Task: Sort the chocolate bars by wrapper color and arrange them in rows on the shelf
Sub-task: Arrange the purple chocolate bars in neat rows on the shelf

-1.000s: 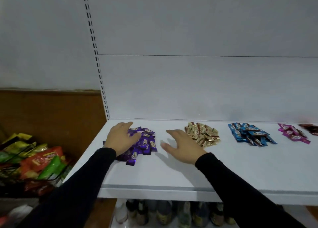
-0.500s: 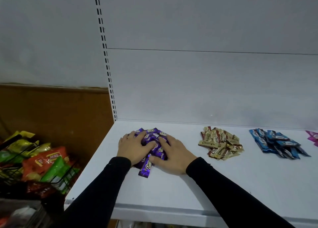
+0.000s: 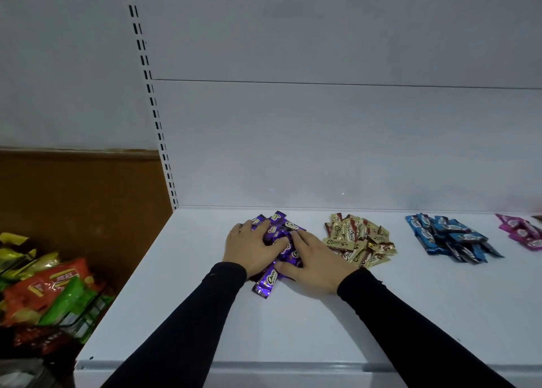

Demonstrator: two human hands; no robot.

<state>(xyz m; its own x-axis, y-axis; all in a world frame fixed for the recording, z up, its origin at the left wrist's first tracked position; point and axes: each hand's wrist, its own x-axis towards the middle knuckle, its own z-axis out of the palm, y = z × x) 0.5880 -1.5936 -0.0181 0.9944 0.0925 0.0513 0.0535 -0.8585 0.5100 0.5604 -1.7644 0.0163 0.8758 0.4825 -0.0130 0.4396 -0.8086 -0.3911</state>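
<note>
Lying flat and spread, the left hand [image 3: 252, 248] and right hand [image 3: 315, 263] are pressed onto the purple bars [image 3: 280, 241]; bare shelf [image 3: 190, 270] is left toward its left edge.

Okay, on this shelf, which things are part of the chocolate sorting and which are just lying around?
Part of the job: purple bars under both hands, gold bars, blue bars, pink bars, shelf.

Lying about: snack packets in the wire basket at left.

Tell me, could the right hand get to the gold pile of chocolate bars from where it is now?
Probably yes. The right hand rests on the purple bars, and the gold pile lies just beside it on the same white shelf, with only bare shelf between them. The left hand is on the far side, out of the way.
</note>
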